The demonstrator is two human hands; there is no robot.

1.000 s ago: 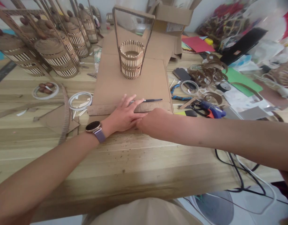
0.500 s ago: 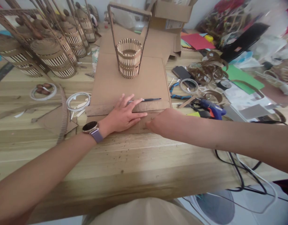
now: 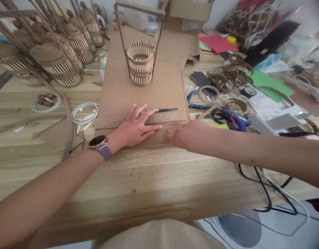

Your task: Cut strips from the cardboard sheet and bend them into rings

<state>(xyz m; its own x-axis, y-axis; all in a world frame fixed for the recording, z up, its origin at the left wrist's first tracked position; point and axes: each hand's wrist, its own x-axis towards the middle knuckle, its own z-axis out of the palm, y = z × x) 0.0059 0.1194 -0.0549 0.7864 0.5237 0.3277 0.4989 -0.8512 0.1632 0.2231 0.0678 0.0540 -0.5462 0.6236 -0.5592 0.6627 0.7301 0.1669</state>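
Observation:
My left hand lies flat with fingers spread across a cardboard sheet and a narrower cardboard strip at its near edge. A dark pen rests on the sheet, its left end passing beneath my left fingers. My right hand is closed over the right part of the strip, thumb and fingertips low against it. Whatever those curled fingers may hold is hidden. Farther back on the sheet stands a small slatted basket with a tall cardboard handle.
Several lidded slatted baskets crowd the back left. Tape rolls lie left of the sheet. On the right are blue-handled pliers, a glue gun, curled cardboard strips and black cables over the table edge.
My right hand has slid slightly to the right along the strip. My left hand keeps its place on the cardboard, and the view has shifted a little.

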